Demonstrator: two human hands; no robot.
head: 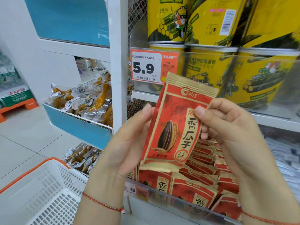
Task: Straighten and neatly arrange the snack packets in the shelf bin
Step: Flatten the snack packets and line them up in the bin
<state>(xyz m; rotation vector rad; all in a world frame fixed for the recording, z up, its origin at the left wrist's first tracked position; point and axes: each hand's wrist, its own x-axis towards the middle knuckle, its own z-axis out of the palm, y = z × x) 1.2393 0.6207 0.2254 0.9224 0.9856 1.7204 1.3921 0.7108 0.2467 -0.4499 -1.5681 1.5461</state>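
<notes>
A red and tan sunflower-seed packet (175,122) was held up in front of the shelf, printed face toward the camera, its long axis near upright with the top seal leaning to the right. The left hand (128,143) pinched its left edge between thumb and curled fingers while the right hand (227,127) pinched the right edge, thumb on the front. Directly below, matching packets (203,181) stood in rows in the clear-fronted shelf bin (162,194), with yellow canisters (227,72) and an orange price tag (146,67) behind and a white basket (45,192) at lower left.
</notes>
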